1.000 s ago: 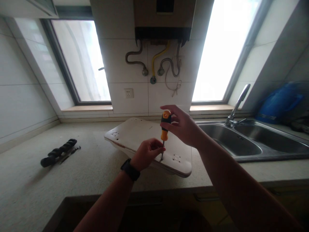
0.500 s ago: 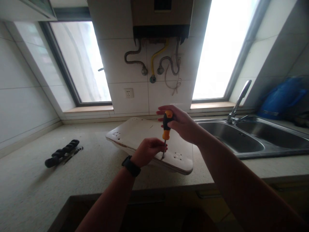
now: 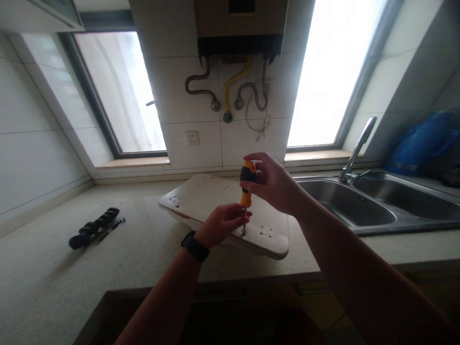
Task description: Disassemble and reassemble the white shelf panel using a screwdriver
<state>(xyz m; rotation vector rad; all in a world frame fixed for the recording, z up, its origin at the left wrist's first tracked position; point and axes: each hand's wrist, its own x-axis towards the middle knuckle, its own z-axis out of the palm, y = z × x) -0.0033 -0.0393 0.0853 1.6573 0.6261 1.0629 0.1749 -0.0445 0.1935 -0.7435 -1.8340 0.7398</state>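
Observation:
A yellow and black screwdriver [image 3: 247, 179] stands nearly upright, its tip at a hole near the front edge of a white rounded panel [image 3: 212, 194]. My right hand [image 3: 271, 179] grips the handle from the right, with fingers and thumb around it. Lower down, the fingers of my left hand [image 3: 230, 220] are closed around the metal shaft, just above the panel. A dark watch [image 3: 195, 246] is on my left wrist. The panel lies on the counter and has small groups of holes near its corners. Any screw under the tip is too small to make out.
Black legs or handles [image 3: 94, 227] lie on the counter [image 3: 136, 249] at the left, beside small dark pieces. To the right is a double steel sink [image 3: 345, 203] with a faucet [image 3: 357, 148]. A water heater [image 3: 240, 24] with pipes hangs on the wall behind.
My right hand's fingers have shifted around the screwdriver handle, which stands slightly straighter. My left hand stays at the shaft, its fingers moved a little.

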